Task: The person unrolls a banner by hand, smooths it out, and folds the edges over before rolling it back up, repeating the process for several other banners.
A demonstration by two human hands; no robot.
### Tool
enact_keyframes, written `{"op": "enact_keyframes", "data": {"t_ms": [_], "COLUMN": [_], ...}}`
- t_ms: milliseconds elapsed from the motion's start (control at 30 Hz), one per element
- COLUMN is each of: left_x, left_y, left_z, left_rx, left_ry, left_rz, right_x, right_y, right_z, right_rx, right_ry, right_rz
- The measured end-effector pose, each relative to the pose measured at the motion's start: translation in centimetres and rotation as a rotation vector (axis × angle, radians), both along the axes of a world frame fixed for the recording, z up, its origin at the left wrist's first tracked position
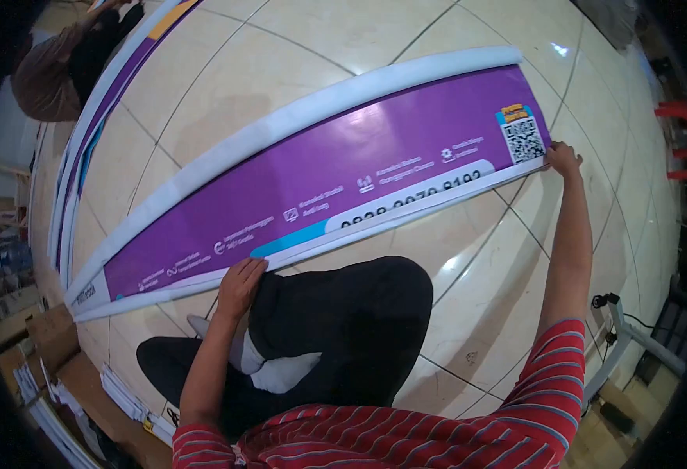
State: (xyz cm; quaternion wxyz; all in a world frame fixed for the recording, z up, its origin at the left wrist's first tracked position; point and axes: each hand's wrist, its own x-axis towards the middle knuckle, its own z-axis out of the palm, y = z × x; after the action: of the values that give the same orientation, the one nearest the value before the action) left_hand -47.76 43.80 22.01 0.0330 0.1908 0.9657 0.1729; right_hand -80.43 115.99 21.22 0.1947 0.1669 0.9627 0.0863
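Observation:
A long purple banner (320,172) with white print, a QR code and a phone number lies on the tiled floor before me. Its far and near long edges are folded over, showing white backing. My left hand (239,288) rests on the near white fold (375,219), left of the middle, its fingers together at the edge. Out at the banner's right near corner is my right hand (565,159), fingers closed on that corner. The near fold partly covers the phone number.
More folded banners (113,94) lie at the upper left, beside another person (50,78). Cardboard boxes (85,383) with white papers stand at the lower left. A red stool (681,141) and a grey metal frame (621,336) are at the right.

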Motion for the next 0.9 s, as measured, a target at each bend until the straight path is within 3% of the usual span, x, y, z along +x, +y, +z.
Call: {"op": "enact_keyframes", "data": {"t_ms": [33,100,133,200,233,267,333,367,433,500,567,600,700,733,767,800,833,900], "left_x": [0.0,-0.4,-1.1,-2.7,-3.9,-4.6,-5.8,-6.0,-6.2,-5.9,-5.3,-5.0,-6.4,-7.8,-9.2,-10.8,-12.0,-12.7], "left_y": [-0.3,-0.8,-0.9,-1.1,-1.1,-1.4,-2.0,-1.7,0.4,1.8,2.7,2.7,1.2,0.8,0.3,-0.5,-1.2,-1.6], "left_z": [0.0,0.0,0.1,0.5,1.1,0.5,-1.2,-1.8,-2.4,-1.3,0.0,-0.9,-2.1,-0.5,0.4,0.4,0.1,-1.7], "left_rx": [-0.010,0.074,0.073,0.176,0.208,0.210,0.355,0.354,0.210,0.032,0.191,0.122,0.154,0.193,0.234,0.245,0.257,0.239], "left_ry": [-0.011,-0.075,-0.073,-0.356,-0.492,-0.492,-0.544,-0.537,-0.141,0.258,0.160,0.215,0.134,-0.128,-0.391,-0.459,-0.527,-0.215], "left_rz": [0.015,0.084,0.094,0.391,0.467,0.476,0.535,0.541,0.666,0.432,0.241,0.161,0.201,0.266,0.330,0.326,0.325,0.404], "right_x": [0.0,0.1,-0.2,1.2,3.5,6.0,9.3,10.2,10.3,9.1,7.0,6.1,5.4,5.5,5.7,6.1,7.2,9.3], "right_y": [-1.1,-3.2,-4.7,-9.6,-14.0,-18.3,-24.6,-26.2,-28.3,-29.7,-31.0,-31.7,-34.9,-36.3,-37.7,-39.1,-41.3,-44.7], "right_z": [-0.3,-0.3,-0.4,-1.9,-0.4,1.2,2.6,2.0,0.4,1.1,1.3,1.0,1.5,1.7,1.8,1.9,3.4,2.5], "right_rx": [-0.010,0.055,-0.161,-0.610,-0.801,-0.788,-0.783,-0.739,-0.750,-0.714,-0.613,-0.621,-0.444,-0.450,-0.749,-1.051,-0.869,-0.735], "right_ry": [-0.011,0.381,0.437,0.538,0.331,0.280,0.141,0.150,0.147,0.089,-0.013,-0.015,0.015,0.020,-0.018,-0.066,-0.117,-0.012], "right_rz": [0.015,0.258,0.370,0.602,0.643,0.873,1.092,1.127,1.094,1.062,1.032,1.057,0.911,0.928,0.977,1.015,1.143,1.218]}}
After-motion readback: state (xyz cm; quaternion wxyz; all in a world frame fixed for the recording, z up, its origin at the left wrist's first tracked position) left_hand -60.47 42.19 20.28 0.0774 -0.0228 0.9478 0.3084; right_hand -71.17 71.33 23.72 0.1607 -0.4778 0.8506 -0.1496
